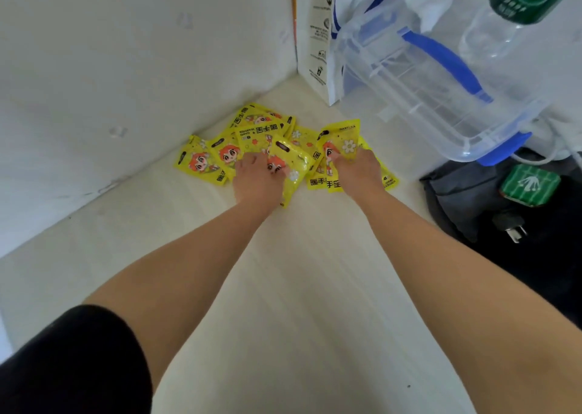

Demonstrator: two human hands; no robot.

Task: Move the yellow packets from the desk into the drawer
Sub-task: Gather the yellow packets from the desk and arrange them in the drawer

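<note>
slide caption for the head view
The left hand and right hand each grip yellow packets in the desk corner, beside a clear box.

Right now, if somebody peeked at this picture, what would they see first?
The bright yellow packets with the red-haired cartoon kid, heaped in the far corner of the pale desk against the white wall. The left hand and the right hand are both in the heap, each gripping a packet. To the right stands a big clear box with a blue handle.
</note>
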